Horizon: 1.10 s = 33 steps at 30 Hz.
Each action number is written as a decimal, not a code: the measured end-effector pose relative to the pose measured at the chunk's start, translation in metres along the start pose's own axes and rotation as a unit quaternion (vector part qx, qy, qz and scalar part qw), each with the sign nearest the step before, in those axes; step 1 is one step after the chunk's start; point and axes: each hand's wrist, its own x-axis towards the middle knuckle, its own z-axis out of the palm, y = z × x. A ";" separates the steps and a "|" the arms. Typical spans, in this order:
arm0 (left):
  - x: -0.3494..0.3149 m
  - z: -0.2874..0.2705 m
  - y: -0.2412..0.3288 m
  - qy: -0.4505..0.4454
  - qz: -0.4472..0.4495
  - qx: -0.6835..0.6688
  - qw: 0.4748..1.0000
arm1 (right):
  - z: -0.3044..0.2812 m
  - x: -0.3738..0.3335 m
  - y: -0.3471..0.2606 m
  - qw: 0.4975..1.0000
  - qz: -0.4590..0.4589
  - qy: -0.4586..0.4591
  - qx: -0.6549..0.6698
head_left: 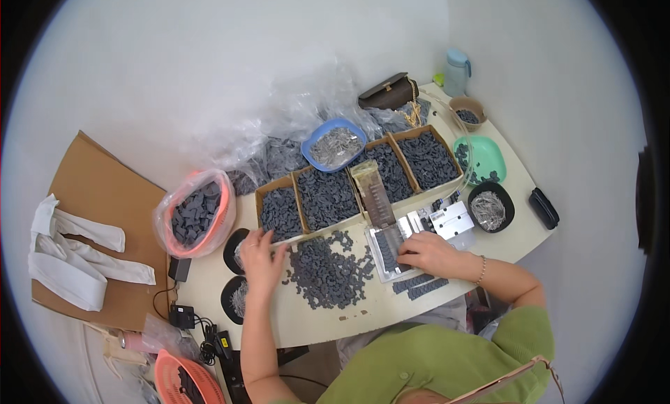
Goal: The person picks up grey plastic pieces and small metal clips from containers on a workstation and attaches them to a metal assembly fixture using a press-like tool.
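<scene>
My left hand is over the left side of the table, its fingers apart, beside the upper black bowl and partly covering it. To its right lies a loose heap of small dark grey curved pieces. My right hand rests on a metal fixture with its fingers curled down and together; whatever they grip is hidden. A row of dark grey pieces sits in the fixture. Strips of joined grey pieces lie just in front of it.
Behind the heap stands a divided cardboard box of grey pieces. A blue tray of thin metal parts sits on its rear edge. At right are a green tray and a black bowl; a pink basket is at left.
</scene>
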 end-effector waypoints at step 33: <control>-0.009 0.025 0.122 -0.097 0.117 -0.203 0.967 | 0.019 0.222 0.152 0.969 0.220 0.026 -0.108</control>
